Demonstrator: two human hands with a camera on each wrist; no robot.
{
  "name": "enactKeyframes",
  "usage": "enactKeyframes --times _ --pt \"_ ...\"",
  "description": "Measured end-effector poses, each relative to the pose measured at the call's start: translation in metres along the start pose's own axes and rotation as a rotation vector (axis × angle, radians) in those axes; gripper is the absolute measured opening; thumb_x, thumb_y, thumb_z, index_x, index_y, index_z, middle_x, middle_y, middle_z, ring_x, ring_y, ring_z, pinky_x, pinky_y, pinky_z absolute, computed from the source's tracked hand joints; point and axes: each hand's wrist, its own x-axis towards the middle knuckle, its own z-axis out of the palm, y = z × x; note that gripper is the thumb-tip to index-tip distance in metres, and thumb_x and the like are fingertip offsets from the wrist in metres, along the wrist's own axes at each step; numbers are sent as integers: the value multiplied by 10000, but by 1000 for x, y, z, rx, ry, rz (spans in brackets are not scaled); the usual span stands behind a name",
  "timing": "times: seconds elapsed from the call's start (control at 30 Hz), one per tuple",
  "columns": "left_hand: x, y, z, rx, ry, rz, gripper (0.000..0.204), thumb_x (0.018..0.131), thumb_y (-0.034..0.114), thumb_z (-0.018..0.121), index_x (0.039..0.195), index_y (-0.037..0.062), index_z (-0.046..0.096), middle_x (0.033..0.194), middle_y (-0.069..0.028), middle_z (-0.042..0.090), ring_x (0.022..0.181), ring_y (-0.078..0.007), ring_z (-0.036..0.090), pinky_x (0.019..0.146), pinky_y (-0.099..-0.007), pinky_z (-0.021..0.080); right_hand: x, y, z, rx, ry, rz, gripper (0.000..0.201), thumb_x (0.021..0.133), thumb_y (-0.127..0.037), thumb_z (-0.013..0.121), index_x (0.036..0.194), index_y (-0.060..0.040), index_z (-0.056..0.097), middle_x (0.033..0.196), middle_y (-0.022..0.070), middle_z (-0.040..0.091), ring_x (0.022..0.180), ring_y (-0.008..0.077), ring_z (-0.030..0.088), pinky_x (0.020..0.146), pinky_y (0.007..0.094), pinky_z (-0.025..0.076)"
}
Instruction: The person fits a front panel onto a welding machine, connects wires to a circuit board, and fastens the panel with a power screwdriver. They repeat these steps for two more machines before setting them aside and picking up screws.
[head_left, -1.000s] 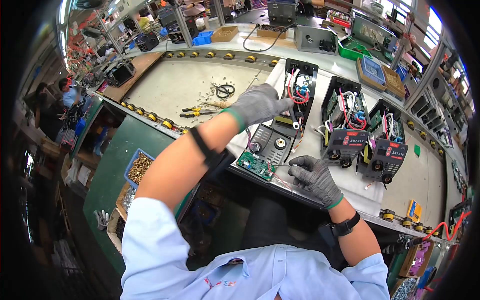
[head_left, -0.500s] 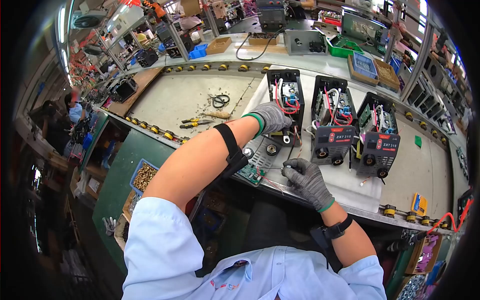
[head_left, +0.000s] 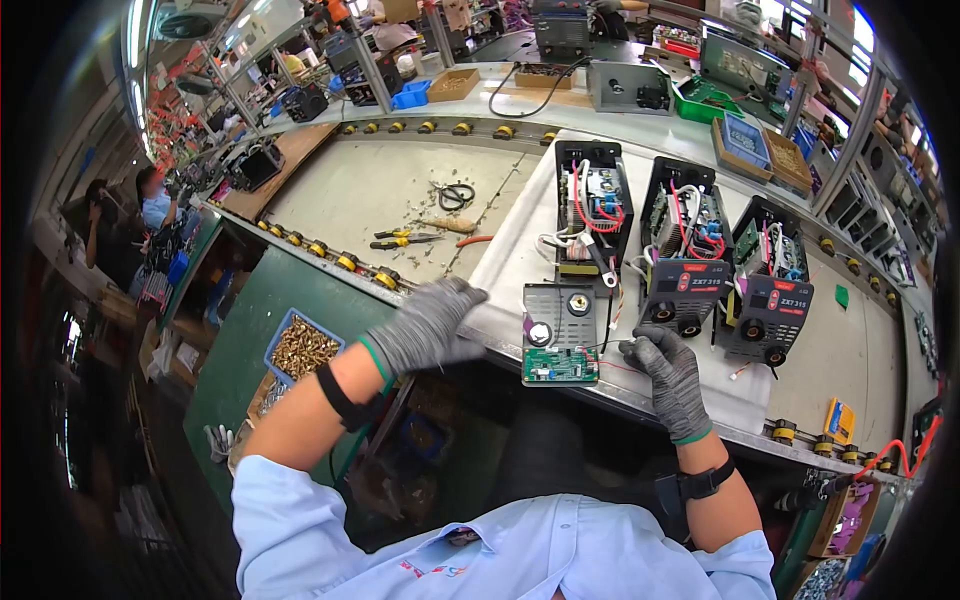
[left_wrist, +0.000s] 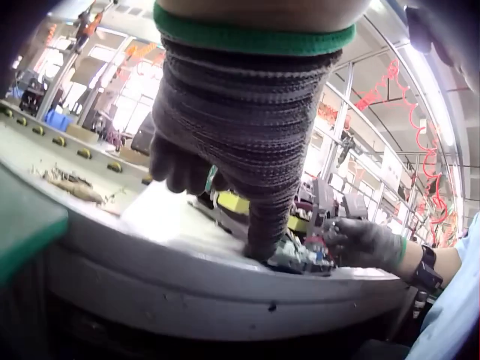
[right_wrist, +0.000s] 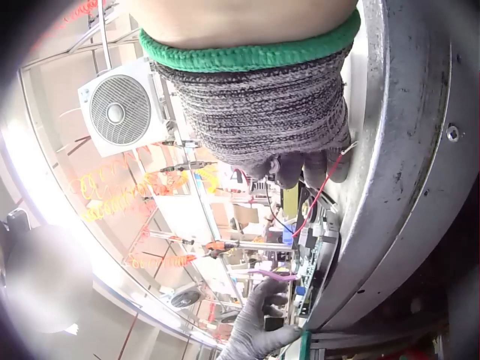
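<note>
My gloved left hand point(head_left: 430, 325) is at the bench's front edge, left of a perforated metal front panel point(head_left: 556, 303). Its fingers point towards the panel and hold nothing visible. A green circuit board point(head_left: 560, 366) lies along the panel's near end. On the panel's right, my gloved right hand point(head_left: 670, 380) has its fingers curled, pinching a thin dark wire point(head_left: 610, 344) that runs from the board. Beside those fingers, a red wire point(right_wrist: 321, 187) shows its bare end in the right wrist view. Behind the panel, a cable with a ring terminal point(head_left: 608, 276) hangs from an open-topped welder unit point(head_left: 595, 195).
Two more open units, a middle one point(head_left: 683, 285) and a right one point(head_left: 775, 310), stand with labelled fronts. Yellow-handled pliers point(head_left: 400, 240) and black scissors point(head_left: 456, 196) lie on the bench at left. A blue bin point(head_left: 305, 347) of brass parts is beside the bench.
My left hand has left the cable and ring terminal at the nearest unit and moved left towards me, uncovering the panel. My right hand keeps pinching the wire beside the board.
</note>
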Motion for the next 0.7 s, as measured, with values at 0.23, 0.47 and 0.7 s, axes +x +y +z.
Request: enactKeyframes --times 0.23,0.47,0.7 --pt "26 35 66 -69 354 273 915 577 451 867 1292 -19 543 1155 -205 597 1021 -385 610 906 -470 486 8 13 12 125 -39 210 380 945 -206 666 1215 39 559 1076 170 671 1010 256 682 941 396 557" --pt "17 66 68 -66 548 454 646 612 326 821 1144 19 622 1048 -148 631 914 -328 627 795 -465 486 3 -1 8 465 -15 351 303 943 -149 661 1163 44 583 987 166 684 981 304 681 927 470 554" --pt "-2 66 59 28 366 314 380 750 260 698 1098 109 673 1004 -108 647 916 -303 627 794 -449 481 -14 -18 18 627 -139 464 334 908 -151 699 1156 44 590 949 140 640 986 309 656 1011 594 491"
